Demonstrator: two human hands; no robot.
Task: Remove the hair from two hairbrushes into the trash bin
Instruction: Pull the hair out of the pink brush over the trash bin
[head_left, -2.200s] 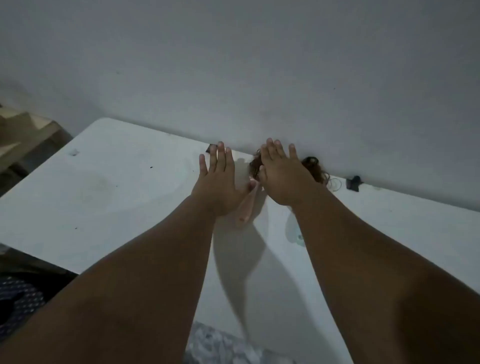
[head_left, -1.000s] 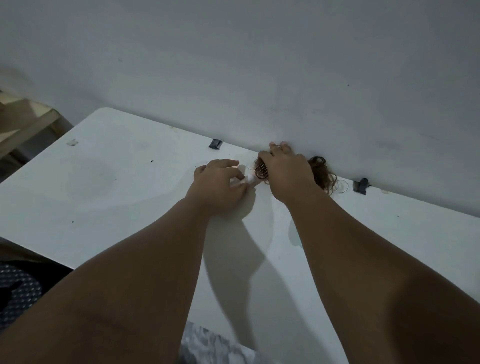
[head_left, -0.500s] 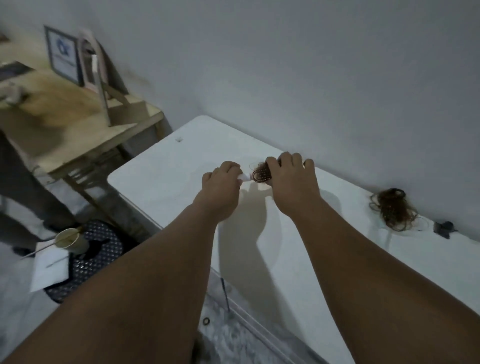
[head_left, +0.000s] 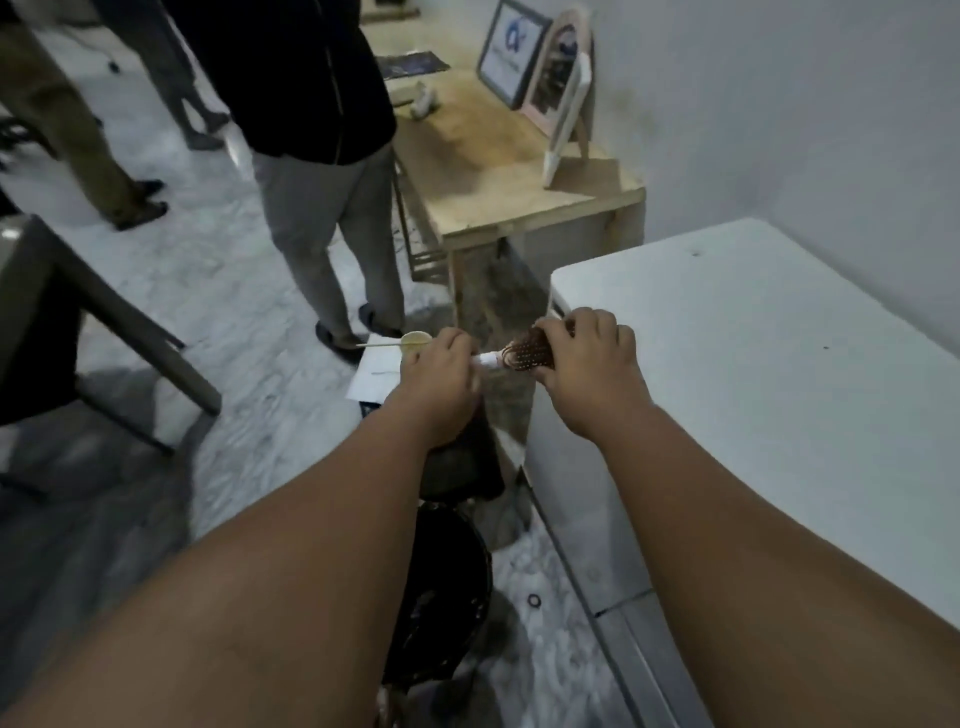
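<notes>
Head view, mid-frame: my left hand is clenched round the white handle of the hairbrush. My right hand grips the bristle head, fingers curled over the brown hair caught in it. Brush sits in the air just off the left corner of the white table.

Step in hand, as I judge it: strip the hair. Best to hold the handle steady, pinch the mat near the bristle roots and peel it along the bristles in one piece. I should do it directly above the bin so loose strands fall in.

Dark trash bin stands on the floor in the lower centre, below my left forearm; contents too dark to make out. Paper cup with a stick across it, beyond my left hand, looks empty. Second brush not in view.
</notes>
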